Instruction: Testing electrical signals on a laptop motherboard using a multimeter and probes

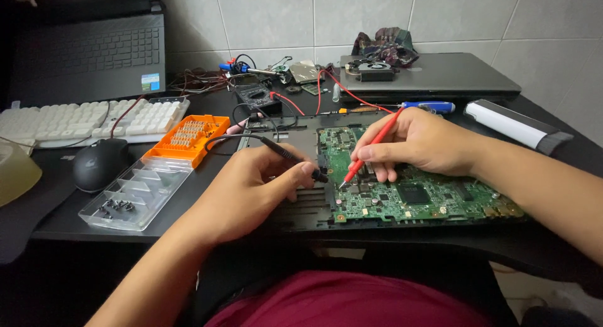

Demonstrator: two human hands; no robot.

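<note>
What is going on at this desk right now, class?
A person is probing a green circuit board that lies in an opened laptop base. The right hand holds a red probe with its tip down on the board; the left hand holds a black probe at the board's left edge. A multimeter sits behind, and an orange bit case and a mouse lie to the left.

Small electronics repair bench, likely home workshop: tiled wall (377, 16), black desk (207, 195) crowded with opened laptop board (427, 198), multimeter (257, 96), orange bit set (188, 137), loose fan (370, 68), spare laptops (433, 76), keyboard (81, 121), mouse (100, 164).
</note>
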